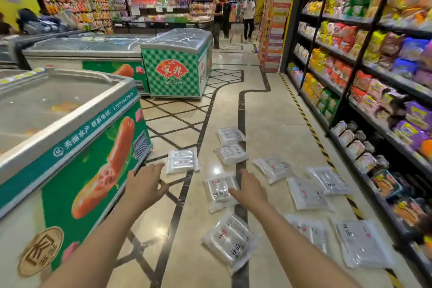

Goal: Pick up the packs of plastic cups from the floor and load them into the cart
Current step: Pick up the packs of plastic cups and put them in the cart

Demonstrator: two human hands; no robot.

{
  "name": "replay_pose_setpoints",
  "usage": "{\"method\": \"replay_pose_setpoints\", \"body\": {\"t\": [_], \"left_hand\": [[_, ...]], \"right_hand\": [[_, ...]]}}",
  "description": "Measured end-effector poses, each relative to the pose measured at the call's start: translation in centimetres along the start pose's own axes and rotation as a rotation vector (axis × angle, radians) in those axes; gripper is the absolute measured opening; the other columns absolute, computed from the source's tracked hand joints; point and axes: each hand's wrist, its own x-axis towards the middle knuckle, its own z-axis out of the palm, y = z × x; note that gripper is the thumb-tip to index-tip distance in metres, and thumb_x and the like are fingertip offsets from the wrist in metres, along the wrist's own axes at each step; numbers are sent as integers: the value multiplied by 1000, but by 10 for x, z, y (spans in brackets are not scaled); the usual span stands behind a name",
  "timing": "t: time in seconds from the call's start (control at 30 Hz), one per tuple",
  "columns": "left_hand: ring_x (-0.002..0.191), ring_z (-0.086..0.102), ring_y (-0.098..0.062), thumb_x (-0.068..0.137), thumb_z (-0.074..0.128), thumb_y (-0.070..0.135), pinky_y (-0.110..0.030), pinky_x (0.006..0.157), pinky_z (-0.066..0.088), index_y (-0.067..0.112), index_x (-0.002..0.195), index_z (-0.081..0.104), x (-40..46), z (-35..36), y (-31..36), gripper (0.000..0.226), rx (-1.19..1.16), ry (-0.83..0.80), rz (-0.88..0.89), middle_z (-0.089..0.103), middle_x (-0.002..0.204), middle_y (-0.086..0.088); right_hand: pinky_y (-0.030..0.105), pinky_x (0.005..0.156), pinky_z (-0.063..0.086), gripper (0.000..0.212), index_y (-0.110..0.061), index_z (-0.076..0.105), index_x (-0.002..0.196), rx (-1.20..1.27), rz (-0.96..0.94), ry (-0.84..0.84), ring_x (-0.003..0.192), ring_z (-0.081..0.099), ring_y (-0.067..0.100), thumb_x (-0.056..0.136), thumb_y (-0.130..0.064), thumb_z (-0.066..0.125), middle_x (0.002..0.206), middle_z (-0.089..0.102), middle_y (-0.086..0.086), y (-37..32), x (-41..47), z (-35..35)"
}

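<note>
Both hands out over the floor [268, 110], palms down, fingers straight and loosely spread, holding nothing. Left hand [146, 183] hovers above bare tile, just short of a pack [182, 160] lying ahead and slightly right of its fingertips; that pack's long axis runs roughly across the aisle. Right hand [249, 190] overlaps the right edge of another pack [218, 190], long axis pointing away from the person; can't tell whether fingers touch it or only hover. Nearest pack [230, 239] sits below and between the hands, long axis diagonal, tilted up-right. Two more packs [231, 145] lie beyond the right hand, one partly over the other, both roughly square-on to the aisle. Right of the right hand: a spread of five packs [308, 194], mostly angled, long axes skewed toward the shelf [350, 100]. Printed labels too blurred to read; cups inside not distinguishable through the wrap. Freezer [70, 128] stands left of the left hand. Cart not in frame. Both forearms cut off at the bottom edge. People far down the aisle, blurred.
</note>
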Motion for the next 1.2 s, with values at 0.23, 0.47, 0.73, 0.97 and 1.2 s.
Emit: {"method": "replay_pose_setpoints", "body": {"t": [0.23, 0.47, 0.73, 0.97, 1.2], "left_hand": [[128, 42, -18, 87, 51, 45, -41, 99, 34, 23, 140, 33, 175, 51, -91, 60, -21, -46, -10, 47, 138, 3], [123, 47, -19, 86, 50, 44, -43, 95, 38, 22, 128, 41, 381, 106, -197, 49, -8, -148, 40, 53, 129, 2], [127, 44, -19, 89, 47, 44, -40, 98, 34, 20, 137, 35, 596, 187, -260, 55, -37, -278, 97, 51, 134, 2], [126, 45, -21, 90, 48, 41, -41, 104, 30, 20, 139, 36, 775, 307, -284, 55, -81, -413, 114, 48, 136, -2], [125, 48, -27, 90, 51, 38, -46, 105, 34, 17, 136, 41, 923, 485, -293, 52, -93, -484, 191, 51, 136, -6]], "right_hand": [[38, 97, 44, 65, -13, 31, 138, 26, 26, -39, 127, 45, 26, 87, -39, 59, 139, 44, 7, -81, 177, 50], [43, 99, 43, 58, -12, 35, 133, 115, 162, -86, 123, 47, 27, 86, -37, 60, 135, 46, 8, -170, 371, 111], [40, 98, 42, 59, -12, 34, 134, 134, 326, -171, 124, 47, 29, 87, -38, 58, 136, 45, 10, -219, 570, 174], [36, 96, 42, 58, -9, 36, 133, 265, 504, -253, 122, 49, 29, 88, -38, 57, 133, 47, 12, -221, 751, 274], [31, 94, 41, 59, -9, 33, 137, 559, 813, -218, 122, 49, 27, 89, -35, 57, 134, 47, 11, -180, 883, 412]]}}
